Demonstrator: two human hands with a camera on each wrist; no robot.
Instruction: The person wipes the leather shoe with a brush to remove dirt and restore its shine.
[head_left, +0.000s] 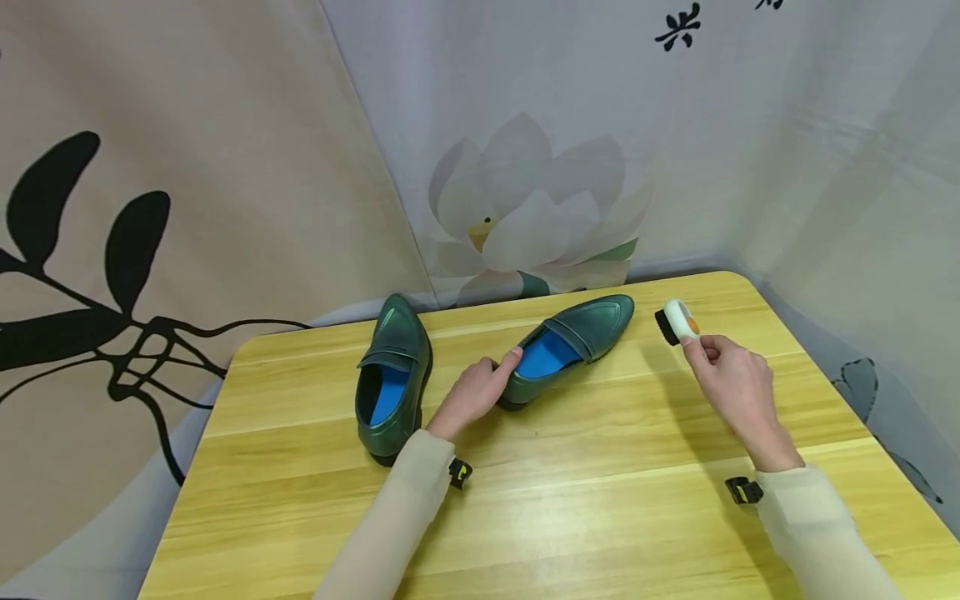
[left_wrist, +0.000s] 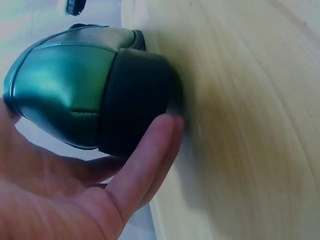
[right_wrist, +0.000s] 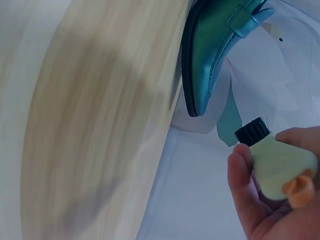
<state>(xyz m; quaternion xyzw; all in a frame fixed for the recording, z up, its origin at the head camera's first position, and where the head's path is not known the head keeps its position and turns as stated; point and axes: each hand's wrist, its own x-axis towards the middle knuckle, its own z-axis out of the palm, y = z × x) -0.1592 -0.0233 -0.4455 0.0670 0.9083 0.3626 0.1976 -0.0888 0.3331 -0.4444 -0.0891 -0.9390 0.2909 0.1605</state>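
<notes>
My left hand (head_left: 476, 393) grips the heel end of a dark green loafer (head_left: 596, 325) with a blue insole. In the left wrist view the thumb side lies against the upper of this loafer (left_wrist: 65, 95), and two fingers reach along its black heel (left_wrist: 135, 100). My right hand (head_left: 738, 392) holds a small white brush (head_left: 681, 319) with black bristles and an orange part. The brush is raised to the right of the loafer's toe, apart from it. In the right wrist view the bristles (right_wrist: 252, 131) point toward the loafer's toe (right_wrist: 200, 95).
A second green loafer (head_left: 393, 379) stands upright on the wooden table (head_left: 570, 517), left of the left hand. Behind the table's far edge hangs a pale curtain (head_left: 525, 100) with a flower print. Black straps sit at both wrists.
</notes>
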